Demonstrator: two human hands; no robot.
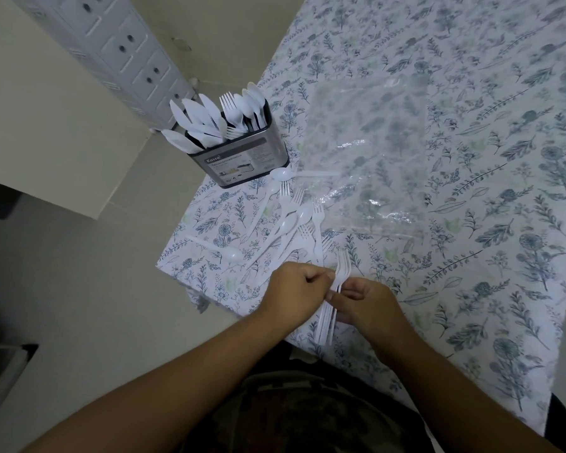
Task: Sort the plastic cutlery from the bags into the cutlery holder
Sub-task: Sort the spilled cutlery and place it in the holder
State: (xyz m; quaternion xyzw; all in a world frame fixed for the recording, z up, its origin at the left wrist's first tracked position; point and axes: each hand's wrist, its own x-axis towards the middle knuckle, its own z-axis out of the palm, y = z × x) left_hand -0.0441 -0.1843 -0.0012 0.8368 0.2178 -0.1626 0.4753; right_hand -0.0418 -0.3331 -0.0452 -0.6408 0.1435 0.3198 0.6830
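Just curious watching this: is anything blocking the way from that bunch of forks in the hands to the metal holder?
Nothing upright does. Between the bundle of white plastic forks and the steel cutlery holder lie only loose white forks and spoons, flat on the floral tablecloth; lifting over them clears the way.

Fork bundle (pixel 332 300) middle hidden; count unclear.

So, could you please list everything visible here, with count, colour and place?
cutlery holder: one, steel with black rim, table's far left corner, holding white knives, forks, spoons
loose cutlery: several forks and spoons, white, on the cloth between holder and hands
fork bundle: a few, white, held in both hands
plastic bag: one, clear, flat, right of holder
tablecloth: one, white with blue-grey leaves
left hand: gripping bundle
right hand: gripping bundle
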